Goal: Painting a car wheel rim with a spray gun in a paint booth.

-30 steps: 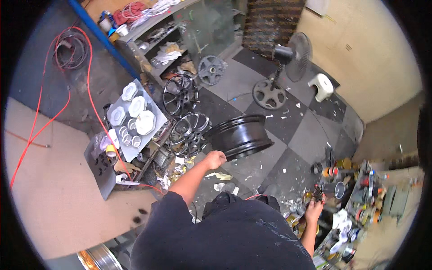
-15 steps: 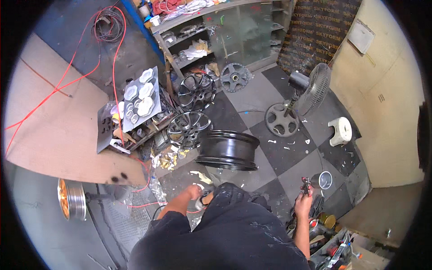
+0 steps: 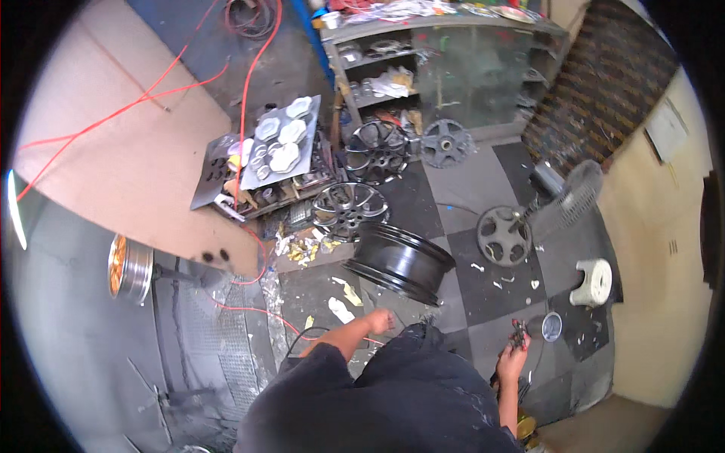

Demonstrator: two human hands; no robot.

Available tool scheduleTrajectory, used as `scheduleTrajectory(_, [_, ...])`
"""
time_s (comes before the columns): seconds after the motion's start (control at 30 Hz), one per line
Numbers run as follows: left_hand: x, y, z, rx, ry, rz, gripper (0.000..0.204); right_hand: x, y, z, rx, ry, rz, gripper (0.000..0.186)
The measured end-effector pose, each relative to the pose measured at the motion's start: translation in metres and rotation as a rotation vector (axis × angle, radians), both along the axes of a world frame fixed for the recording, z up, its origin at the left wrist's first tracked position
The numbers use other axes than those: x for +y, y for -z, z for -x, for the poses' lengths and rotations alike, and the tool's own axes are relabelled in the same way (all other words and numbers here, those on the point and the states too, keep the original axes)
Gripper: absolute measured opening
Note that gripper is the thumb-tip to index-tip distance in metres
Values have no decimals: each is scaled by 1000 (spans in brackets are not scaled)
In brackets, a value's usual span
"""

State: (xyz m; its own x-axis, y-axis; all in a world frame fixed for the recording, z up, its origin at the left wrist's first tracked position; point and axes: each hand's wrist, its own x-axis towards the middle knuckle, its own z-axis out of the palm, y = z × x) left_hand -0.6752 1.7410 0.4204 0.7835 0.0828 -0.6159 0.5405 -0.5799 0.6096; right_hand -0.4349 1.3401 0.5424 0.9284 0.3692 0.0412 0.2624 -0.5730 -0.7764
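Note:
My right hand [image 3: 513, 358] is closed around the handle of a spray gun [image 3: 519, 333], held out at the right. The gun's grey round cup [image 3: 550, 327] points away to the right. My left hand [image 3: 381, 321] is curled in a loose fist in front of my body, with nothing visible in it. Just beyond that hand, a glossy black wheel rim [image 3: 400, 263] stands on its tread on the checkered floor, apart from the hand. White and yellow scraps [image 3: 341, 310] lie on the floor to the left of the hand.
A pedestal fan [image 3: 572, 198] and a white stool [image 3: 593, 282] stand on the right. More wheel rims [image 3: 350, 211] lean by a cluttered bench [image 3: 302, 192]. Behind is a shelf cabinet [image 3: 468, 79]. An orange-centred rim [image 3: 130, 270] is mounted at left; red hose [image 3: 264, 311] crosses the floor.
My left hand has moved forward and right, away from my side. The view has turned, shifting the room rightward in the picture. My right hand still holds the spray gun.

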Motion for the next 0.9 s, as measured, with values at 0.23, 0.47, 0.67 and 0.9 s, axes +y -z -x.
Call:
scheduleTrajectory(0.23, [55,-4,-55,85,-101,-187,30,-10,-5,-4,-65,-17,41,43])
scheduleTrajectory(0.47, [26,-54,-35,-267,-218,-222,42,-21,-7,1,69,-118,50,42])
scheduleTrajectory(0.67, [-71,-60,91,-65,-180,-284,64,-18,-8,21,-64,-257,41,45])
scheduleTrajectory(0.9, [-167,-27,296,325,-283,-124,76,0,-16,51,56,-385,75,41])
